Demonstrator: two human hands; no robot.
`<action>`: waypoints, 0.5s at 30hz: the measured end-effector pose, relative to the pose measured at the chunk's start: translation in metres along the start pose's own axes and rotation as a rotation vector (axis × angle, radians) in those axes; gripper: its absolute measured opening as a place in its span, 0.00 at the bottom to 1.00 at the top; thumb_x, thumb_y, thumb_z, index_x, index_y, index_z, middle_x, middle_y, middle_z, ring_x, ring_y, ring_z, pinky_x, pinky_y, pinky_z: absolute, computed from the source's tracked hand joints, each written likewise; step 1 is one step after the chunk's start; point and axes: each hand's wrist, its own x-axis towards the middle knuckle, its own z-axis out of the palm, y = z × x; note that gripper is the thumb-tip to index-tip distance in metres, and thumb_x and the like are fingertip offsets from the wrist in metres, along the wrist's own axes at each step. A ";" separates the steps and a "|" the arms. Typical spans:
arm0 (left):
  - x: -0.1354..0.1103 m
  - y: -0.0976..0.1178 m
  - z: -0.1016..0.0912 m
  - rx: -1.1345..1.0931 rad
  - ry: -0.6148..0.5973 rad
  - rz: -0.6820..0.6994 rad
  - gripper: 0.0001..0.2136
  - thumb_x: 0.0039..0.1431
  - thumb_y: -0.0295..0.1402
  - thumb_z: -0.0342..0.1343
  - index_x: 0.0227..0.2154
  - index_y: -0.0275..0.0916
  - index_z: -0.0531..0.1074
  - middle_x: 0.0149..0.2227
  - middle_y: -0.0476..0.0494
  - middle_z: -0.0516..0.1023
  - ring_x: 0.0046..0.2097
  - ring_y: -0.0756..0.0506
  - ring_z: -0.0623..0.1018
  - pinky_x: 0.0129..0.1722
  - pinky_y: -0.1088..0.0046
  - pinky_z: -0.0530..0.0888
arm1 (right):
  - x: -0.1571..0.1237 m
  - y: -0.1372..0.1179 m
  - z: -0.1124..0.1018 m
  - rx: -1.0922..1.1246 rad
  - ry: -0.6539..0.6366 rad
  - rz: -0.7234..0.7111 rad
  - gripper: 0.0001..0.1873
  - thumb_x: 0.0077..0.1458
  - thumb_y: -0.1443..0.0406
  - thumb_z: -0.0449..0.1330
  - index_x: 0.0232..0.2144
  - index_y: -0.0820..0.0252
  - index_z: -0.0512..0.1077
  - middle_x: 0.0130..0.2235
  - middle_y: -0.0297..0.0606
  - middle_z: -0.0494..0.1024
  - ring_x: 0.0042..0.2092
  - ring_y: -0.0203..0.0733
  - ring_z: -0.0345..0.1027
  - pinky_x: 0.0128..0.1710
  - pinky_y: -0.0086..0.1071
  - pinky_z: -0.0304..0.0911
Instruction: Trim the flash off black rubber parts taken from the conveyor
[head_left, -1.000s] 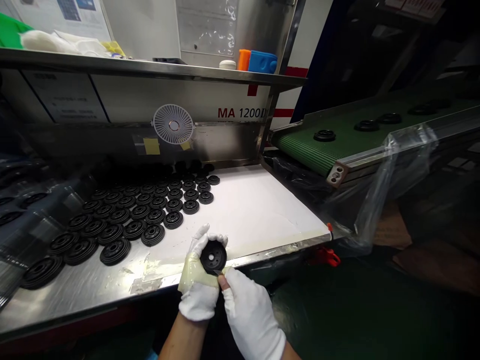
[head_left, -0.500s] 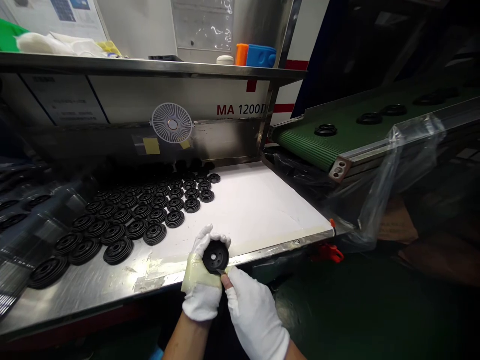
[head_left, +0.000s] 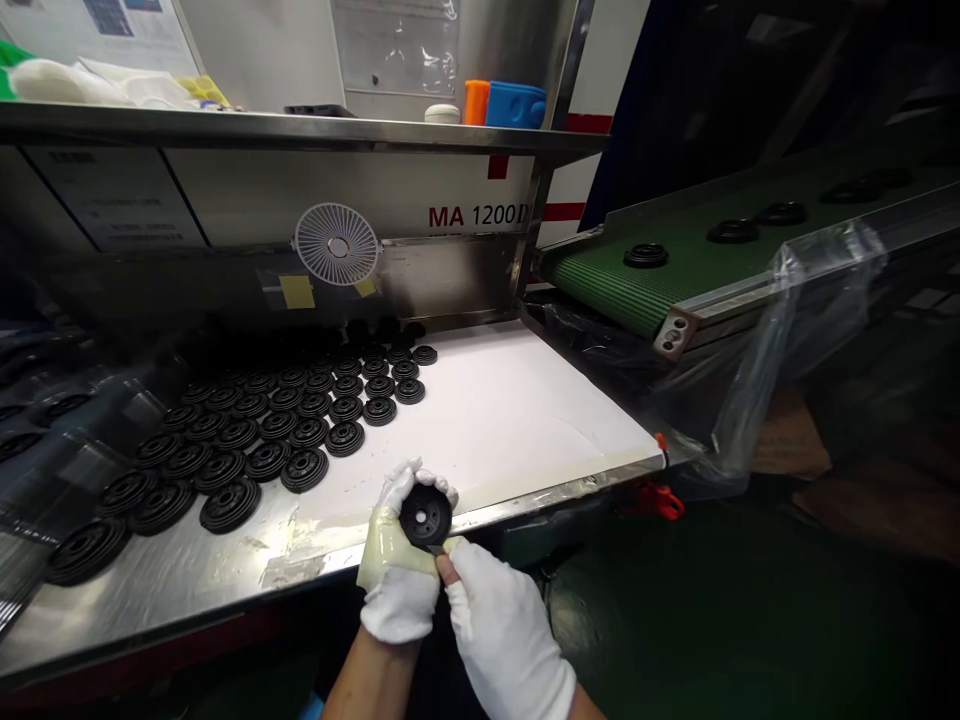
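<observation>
In the head view, the only one we have, we see our gloved left hand [head_left: 401, 565] cupped around a black disc [head_left: 436, 518], fingers curled over its far rim, just beyond the near edge of the metal table [head_left: 157, 590]. Our gloved right hand [head_left: 510, 625] grasps a thin pointed tool [head_left: 435, 549], its bare thumb pressed along it and its tip at the disc's near rim; most of the tool is hidden by the fingers, so we cannot tell its full shape. On the table to our left we have rows of similar discs [head_left: 236, 434], the farthest lost in shadow, and beside them a white sheet [head_left: 517, 400] covers the right part. A red clamp [head_left: 660, 500] sits at the table's right corner. Behind, we see a round fan [head_left: 337, 244] below a metal shelf [head_left: 420, 132], which bears an orange block [head_left: 475, 103] and a blue block [head_left: 516, 105] side by side. Farther right, a green conveyor belt [head_left: 600, 278] carries several more black discs.
</observation>
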 end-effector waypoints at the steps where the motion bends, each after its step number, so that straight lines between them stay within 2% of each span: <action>1: 0.000 0.001 0.000 -0.001 0.006 0.018 0.06 0.52 0.26 0.54 0.34 0.38 0.70 0.29 0.49 0.69 0.34 0.51 0.72 0.41 0.70 0.71 | 0.000 -0.002 -0.001 0.036 -0.005 0.004 0.15 0.60 0.62 0.43 0.25 0.56 0.65 0.22 0.32 0.71 0.22 0.36 0.64 0.22 0.31 0.44; 6: -0.003 0.005 0.003 0.137 0.033 0.178 0.10 0.50 0.26 0.56 0.37 0.39 0.70 0.31 0.48 0.72 0.36 0.49 0.74 0.45 0.66 0.71 | 0.007 -0.003 -0.012 0.359 -0.068 0.129 0.18 0.62 0.59 0.41 0.24 0.56 0.63 0.22 0.30 0.69 0.23 0.33 0.61 0.22 0.27 0.49; 8: -0.003 0.006 0.004 0.171 0.070 0.197 0.11 0.49 0.27 0.57 0.38 0.39 0.70 0.31 0.48 0.73 0.37 0.48 0.75 0.44 0.65 0.71 | 0.009 -0.001 -0.015 0.430 -0.072 0.167 0.19 0.62 0.57 0.41 0.23 0.56 0.61 0.21 0.30 0.67 0.22 0.33 0.59 0.21 0.26 0.50; 12: -0.004 0.007 0.007 0.169 0.125 0.177 0.11 0.48 0.28 0.57 0.38 0.39 0.71 0.31 0.47 0.74 0.36 0.48 0.75 0.43 0.66 0.72 | 0.011 0.004 -0.016 0.446 -0.076 0.184 0.19 0.62 0.57 0.41 0.23 0.56 0.61 0.21 0.30 0.67 0.23 0.33 0.58 0.22 0.26 0.50; 15: -0.007 0.006 0.010 0.190 0.133 0.183 0.12 0.48 0.29 0.57 0.38 0.40 0.70 0.31 0.48 0.74 0.36 0.48 0.75 0.42 0.67 0.72 | 0.011 0.007 -0.014 0.360 -0.073 0.180 0.19 0.62 0.57 0.41 0.25 0.56 0.63 0.23 0.31 0.69 0.24 0.34 0.61 0.24 0.27 0.50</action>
